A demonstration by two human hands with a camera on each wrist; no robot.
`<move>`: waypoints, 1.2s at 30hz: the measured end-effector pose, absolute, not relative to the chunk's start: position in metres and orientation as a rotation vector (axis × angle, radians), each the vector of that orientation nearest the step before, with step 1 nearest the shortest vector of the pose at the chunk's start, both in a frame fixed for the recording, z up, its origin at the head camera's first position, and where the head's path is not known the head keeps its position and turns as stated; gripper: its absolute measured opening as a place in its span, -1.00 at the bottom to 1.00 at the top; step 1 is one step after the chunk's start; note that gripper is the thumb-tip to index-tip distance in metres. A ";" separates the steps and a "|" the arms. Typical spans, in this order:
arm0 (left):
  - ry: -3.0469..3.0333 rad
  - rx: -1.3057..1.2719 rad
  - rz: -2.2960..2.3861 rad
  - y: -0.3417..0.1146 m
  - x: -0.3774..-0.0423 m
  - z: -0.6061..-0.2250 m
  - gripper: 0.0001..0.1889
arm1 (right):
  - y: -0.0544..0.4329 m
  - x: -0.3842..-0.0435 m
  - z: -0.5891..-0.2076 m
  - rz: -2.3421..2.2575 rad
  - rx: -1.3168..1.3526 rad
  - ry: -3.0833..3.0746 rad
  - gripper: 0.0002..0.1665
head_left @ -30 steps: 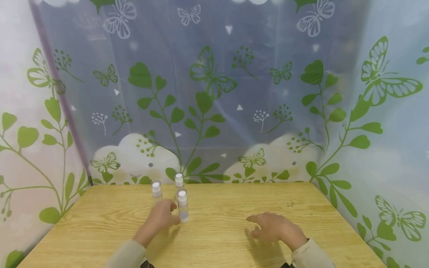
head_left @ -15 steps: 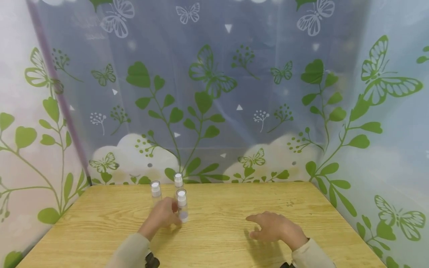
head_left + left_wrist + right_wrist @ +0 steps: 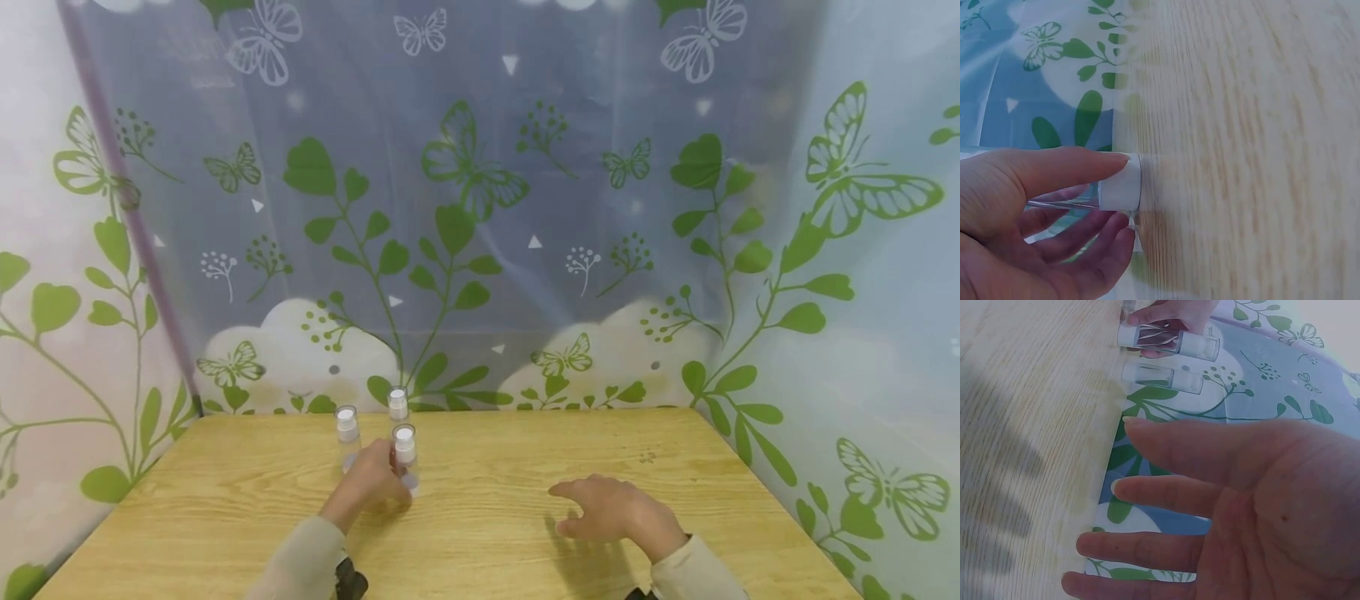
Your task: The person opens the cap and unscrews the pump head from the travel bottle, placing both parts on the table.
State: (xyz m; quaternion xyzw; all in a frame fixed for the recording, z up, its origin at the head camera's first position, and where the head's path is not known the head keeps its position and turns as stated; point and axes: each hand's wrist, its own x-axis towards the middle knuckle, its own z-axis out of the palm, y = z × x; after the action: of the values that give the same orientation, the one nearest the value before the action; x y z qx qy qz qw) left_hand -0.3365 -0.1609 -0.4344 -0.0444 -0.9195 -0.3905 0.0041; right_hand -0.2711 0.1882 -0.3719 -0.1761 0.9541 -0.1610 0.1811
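On the left half of the wooden table [image 3: 480, 542], the front bottle [image 3: 405, 451] of three clear ones is upright, with my left hand [image 3: 371, 476] around it. I have my thumb on the near side and my other fingers curled behind, clamped on this bottle. Seen from my left wrist, the thumb [image 3: 1079, 167] lies against the white base [image 3: 1120, 184], low down by the wood; whether the base touches the table I cannot tell. White shows at its top too, under a clear cap.

Two more such bottles stand close by: the left bottle [image 3: 347, 427] just beyond my hand and to its left, the rear bottle [image 3: 398, 406] near the table's back edge, before the cloth [image 3: 555, 275]. Well apart from all three, my right hand [image 3: 611, 507] hangs above the wood, its shadow below it, thumb and fingers spread apart. Pale sleeves [image 3: 303, 557] cover my forearms. That cloth is blue-grey behind the bottles, printed with green leaves and butterflies.
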 end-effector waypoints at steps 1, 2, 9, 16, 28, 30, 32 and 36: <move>-2.875 -0.140 -1.238 -0.161 -0.336 -0.435 -0.47 | 0.188 -0.271 -0.372 -0.456 -0.499 2.695 -0.36; -2.867 -0.144 -1.251 -0.161 -0.336 -0.435 -0.46 | 0.188 -0.271 -0.372 -0.458 -0.501 2.697 -0.37; -2.812 -0.189 -1.334 -0.162 -0.336 -0.436 -0.51 | 0.187 -0.271 -0.371 -0.474 -0.513 2.705 -0.37; -2.811 -0.216 -1.270 -0.164 -0.333 -0.434 -0.61 | 0.187 -0.271 -0.369 -0.500 -0.495 2.703 -0.39; -2.934 -0.610 -1.092 -0.170 -0.309 -0.419 -0.77 | 0.186 -0.272 -0.367 -0.488 -0.501 2.716 -0.39; -2.932 -0.685 -1.114 -0.170 -0.303 -0.416 -0.79 | 0.185 -0.272 -0.367 -0.489 -0.506 2.712 -0.39; -2.931 -0.741 -1.136 -0.170 -0.298 -0.413 -0.81 | 0.184 -0.272 -0.366 -0.496 -0.521 2.708 -0.39; -2.933 -0.812 -1.158 -0.168 -0.286 -0.407 -0.80 | 0.183 -0.272 -0.365 -0.515 -0.570 2.693 -0.39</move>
State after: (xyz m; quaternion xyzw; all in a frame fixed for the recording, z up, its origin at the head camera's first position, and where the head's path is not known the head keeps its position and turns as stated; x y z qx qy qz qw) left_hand -0.2862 -0.1676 -0.4068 -0.2490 -0.8993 -0.3549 -0.0574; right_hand -0.2720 0.1826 -0.3646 -0.2004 0.9477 -0.1814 0.1695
